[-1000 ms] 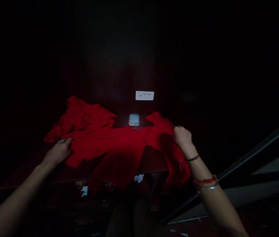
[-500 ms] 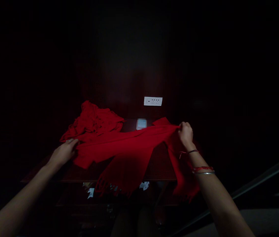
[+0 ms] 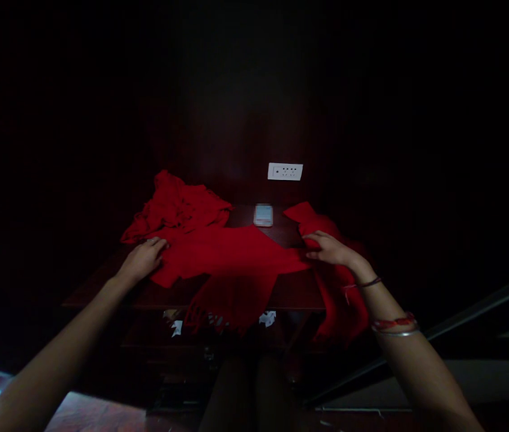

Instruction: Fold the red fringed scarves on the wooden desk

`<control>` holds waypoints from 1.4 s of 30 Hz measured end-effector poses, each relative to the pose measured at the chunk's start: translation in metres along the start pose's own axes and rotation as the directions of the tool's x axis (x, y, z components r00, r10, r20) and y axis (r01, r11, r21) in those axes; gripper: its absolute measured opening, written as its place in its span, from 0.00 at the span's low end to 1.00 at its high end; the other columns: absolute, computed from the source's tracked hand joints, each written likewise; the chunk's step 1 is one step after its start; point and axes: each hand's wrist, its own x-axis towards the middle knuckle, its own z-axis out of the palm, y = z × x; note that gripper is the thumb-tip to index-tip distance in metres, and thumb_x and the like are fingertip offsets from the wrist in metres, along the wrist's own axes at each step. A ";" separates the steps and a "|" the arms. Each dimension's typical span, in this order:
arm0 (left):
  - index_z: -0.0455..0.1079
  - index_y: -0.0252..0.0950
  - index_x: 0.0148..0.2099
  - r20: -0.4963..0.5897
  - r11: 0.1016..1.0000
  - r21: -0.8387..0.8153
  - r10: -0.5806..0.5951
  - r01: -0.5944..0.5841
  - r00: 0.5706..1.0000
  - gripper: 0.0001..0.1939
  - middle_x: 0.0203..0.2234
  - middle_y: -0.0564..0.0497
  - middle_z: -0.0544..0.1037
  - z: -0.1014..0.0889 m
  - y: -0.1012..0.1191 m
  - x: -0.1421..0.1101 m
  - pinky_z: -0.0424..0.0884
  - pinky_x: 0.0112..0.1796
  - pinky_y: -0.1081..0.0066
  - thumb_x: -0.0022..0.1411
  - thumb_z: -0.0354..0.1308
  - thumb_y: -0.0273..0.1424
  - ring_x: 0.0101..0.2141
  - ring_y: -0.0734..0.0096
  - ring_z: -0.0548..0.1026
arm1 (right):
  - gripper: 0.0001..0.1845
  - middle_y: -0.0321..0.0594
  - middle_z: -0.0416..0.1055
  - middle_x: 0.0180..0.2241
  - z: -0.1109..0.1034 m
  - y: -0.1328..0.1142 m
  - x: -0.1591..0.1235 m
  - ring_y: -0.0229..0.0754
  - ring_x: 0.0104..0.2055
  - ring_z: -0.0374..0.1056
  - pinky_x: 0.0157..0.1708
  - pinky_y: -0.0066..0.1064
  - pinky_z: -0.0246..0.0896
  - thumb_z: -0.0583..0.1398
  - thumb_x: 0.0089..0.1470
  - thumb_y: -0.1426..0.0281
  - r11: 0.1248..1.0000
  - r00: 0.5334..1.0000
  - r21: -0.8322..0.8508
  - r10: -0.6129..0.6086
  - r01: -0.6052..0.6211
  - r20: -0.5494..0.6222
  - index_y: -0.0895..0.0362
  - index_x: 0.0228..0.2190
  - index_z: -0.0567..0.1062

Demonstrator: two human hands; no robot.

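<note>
A red fringed scarf (image 3: 231,258) lies spread across a dark wooden table, its fringe hanging over the front edge. At the scarf's left end, my left hand (image 3: 144,259) has its fingers closed on the cloth. My right hand (image 3: 333,249) is at the scarf's right end, thumb and fingers apart over the fabric. Beneath and beyond that hand, another stretch of red cloth (image 3: 342,300) runs down past the table's right side. A crumpled heap of red fringed cloth (image 3: 182,204) sits at the back left, touching the spread scarf.
A phone (image 3: 264,215) with a lit, blurred screen lies at the back of the table (image 3: 114,294). Above it, a white socket panel (image 3: 285,171) is on the dark wall. White scraps (image 3: 267,318) show on a shelf below. A slanted rail (image 3: 483,312) stands at right.
The scarf, held stretched between both hands before, has come down onto the table. My right hand has loosened its grip and moved slightly inward. The whole view has shifted a little.
</note>
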 end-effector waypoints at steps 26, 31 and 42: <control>0.58 0.35 0.46 0.026 0.986 0.095 -0.139 0.136 0.990 0.17 0.39 0.43 0.68 -0.005 0.006 0.013 0.65 0.32 0.69 0.53 0.42 0.27 0.37 0.62 0.69 | 0.13 0.45 0.65 0.38 0.065 -0.066 0.011 0.38 0.33 0.64 0.30 0.27 0.53 0.50 0.52 0.68 0.884 0.930 -0.306 -0.367 0.354 0.016 0.58 0.41 0.64; 0.62 0.38 0.44 0.002 0.997 0.078 0.013 -0.013 1.000 0.15 0.40 0.47 0.67 -0.008 0.012 0.017 0.63 0.38 0.70 0.54 0.44 0.29 0.39 0.65 0.67 | 0.09 0.45 0.67 0.33 0.061 -0.062 0.020 0.40 0.35 0.62 0.36 0.30 0.51 0.49 0.51 0.75 0.860 0.921 -0.352 -0.389 0.369 0.014 0.60 0.33 0.68; 0.65 0.35 0.40 -0.153 0.971 -0.122 0.184 -0.204 0.971 0.16 0.35 0.47 0.69 -0.025 0.030 0.004 0.62 0.40 0.71 0.59 0.39 0.35 0.37 0.68 0.68 | 0.14 0.45 0.64 0.34 0.003 -0.037 0.002 0.42 0.39 0.57 0.38 0.30 0.50 0.46 0.49 0.78 0.976 0.922 -0.188 -0.171 0.110 -0.348 0.61 0.37 0.65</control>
